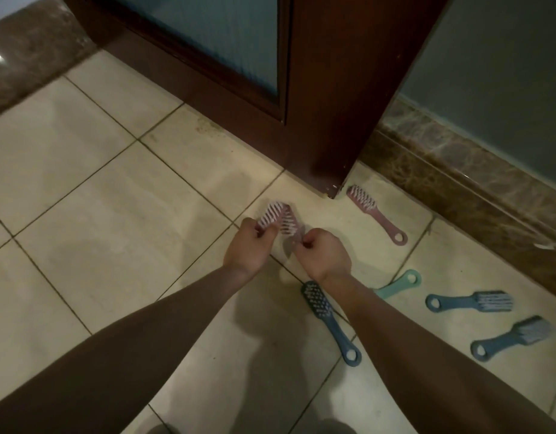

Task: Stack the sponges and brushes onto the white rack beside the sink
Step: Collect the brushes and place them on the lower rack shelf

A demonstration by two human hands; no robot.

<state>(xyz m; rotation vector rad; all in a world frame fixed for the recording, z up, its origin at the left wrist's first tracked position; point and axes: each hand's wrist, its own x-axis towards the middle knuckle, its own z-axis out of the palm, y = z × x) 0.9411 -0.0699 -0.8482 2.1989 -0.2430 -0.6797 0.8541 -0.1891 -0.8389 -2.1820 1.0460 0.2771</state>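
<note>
Gripping one pink brush (270, 214) in your left hand (247, 245) and a second pink brush (290, 223) in your right hand (323, 255), you hold their bristles touching above the floor tiles (114, 214), near the door (326, 89); loose brushes (470, 300) lie rightward.

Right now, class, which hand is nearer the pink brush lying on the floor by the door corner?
Right. The right hand sits just left of the pink floor brush; the left hand is farther left, beyond the right hand.
</note>
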